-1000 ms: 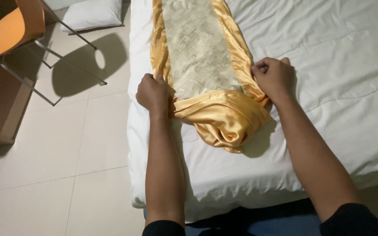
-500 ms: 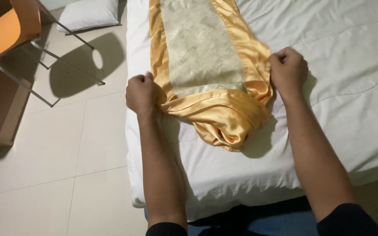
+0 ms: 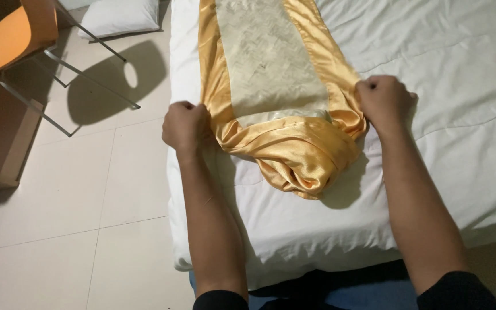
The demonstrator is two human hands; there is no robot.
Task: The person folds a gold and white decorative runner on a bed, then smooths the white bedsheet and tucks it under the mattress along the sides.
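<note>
Satin-gold runner point(image 3: 276, 86) at frame centre looks light, limp and slippery; left hand point(image 3: 186, 125) and right hand point(image 3: 383, 100) fist tight on its side edges, the best grip.

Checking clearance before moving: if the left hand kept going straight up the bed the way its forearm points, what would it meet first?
The left hand already grips the gold runner at its left edge. Straight ahead lies more of that gold edge along the white bedding; nothing else shows in its line.

Tiled floor point(image 3: 70, 229), orange chair point(image 3: 12, 34), white pillow point(image 3: 119, 17).
</note>
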